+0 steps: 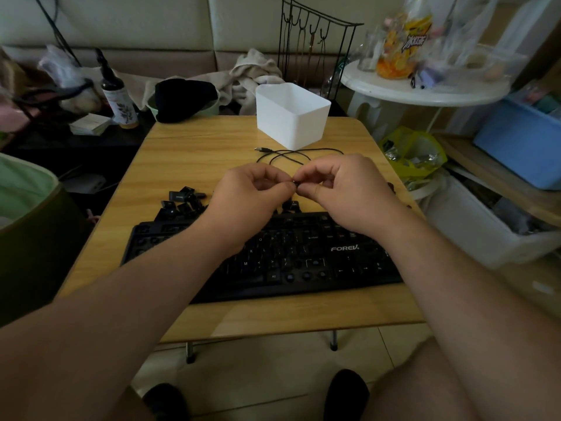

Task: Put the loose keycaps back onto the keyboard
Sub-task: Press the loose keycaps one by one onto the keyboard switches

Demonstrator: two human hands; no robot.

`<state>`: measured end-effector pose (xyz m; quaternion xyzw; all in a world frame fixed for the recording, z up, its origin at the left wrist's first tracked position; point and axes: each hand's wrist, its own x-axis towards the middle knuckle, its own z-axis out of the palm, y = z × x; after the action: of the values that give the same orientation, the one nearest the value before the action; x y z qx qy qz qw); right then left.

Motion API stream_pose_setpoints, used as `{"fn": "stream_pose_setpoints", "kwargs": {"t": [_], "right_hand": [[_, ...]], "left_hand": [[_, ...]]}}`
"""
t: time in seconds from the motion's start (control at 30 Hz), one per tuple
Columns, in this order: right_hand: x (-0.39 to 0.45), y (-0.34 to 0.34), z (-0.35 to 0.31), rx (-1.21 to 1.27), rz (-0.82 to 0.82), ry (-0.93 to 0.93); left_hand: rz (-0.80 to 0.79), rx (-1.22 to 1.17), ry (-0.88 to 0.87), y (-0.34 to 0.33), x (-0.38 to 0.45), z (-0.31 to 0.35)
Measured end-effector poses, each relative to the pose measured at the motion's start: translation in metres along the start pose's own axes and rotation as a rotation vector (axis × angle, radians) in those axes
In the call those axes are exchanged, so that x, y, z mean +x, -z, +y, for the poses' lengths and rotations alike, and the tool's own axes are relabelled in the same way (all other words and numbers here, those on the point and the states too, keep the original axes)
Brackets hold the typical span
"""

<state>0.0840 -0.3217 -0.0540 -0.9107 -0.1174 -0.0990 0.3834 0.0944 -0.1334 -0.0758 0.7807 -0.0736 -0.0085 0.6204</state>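
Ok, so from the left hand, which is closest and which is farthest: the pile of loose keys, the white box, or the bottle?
From the left hand in the head view:
1. Pile of loose keys, on the table just to its left.
2. White box, at the far end of the table, a bit to the right.
3. Bottle, off the table, far back on the left.
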Motion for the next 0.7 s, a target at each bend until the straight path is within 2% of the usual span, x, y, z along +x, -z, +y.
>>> {"fn": "stream_pose_setpoints", "kwargs": {"t": [0.13, 0.2, 0.33, 0.4, 0.5, 0.7], "right_hand": [[-0.001, 0.004, -0.007, -0.178, -0.051, 0.058], [0.002, 0.002, -0.003, -0.243, -0.087, 0.047], [0.006, -0.001, 0.007, -0.381, -0.226, -0.042], [0.007, -0.002, 0.007, -0.427, -0.285, -0.053], [0.01, -0.006, 0.006, -0.482, -0.343, -0.07], [0.014, -0.01, 0.005, -0.469, -0.368, -0.117]], "left_hand": [[-0.055, -0.003, 0.052, 0.002, 0.003, -0.004], [-0.089, 0.071, 0.044, 0.005, 0.004, -0.006], [-0.15, 0.504, -0.123, 0.011, 0.005, -0.014], [-0.182, 0.64, -0.196, 0.012, 0.004, -0.015], [-0.212, 0.759, -0.323, 0.012, 0.004, -0.019], [-0.267, 0.876, -0.435, 0.012, 0.003, -0.022]]}}
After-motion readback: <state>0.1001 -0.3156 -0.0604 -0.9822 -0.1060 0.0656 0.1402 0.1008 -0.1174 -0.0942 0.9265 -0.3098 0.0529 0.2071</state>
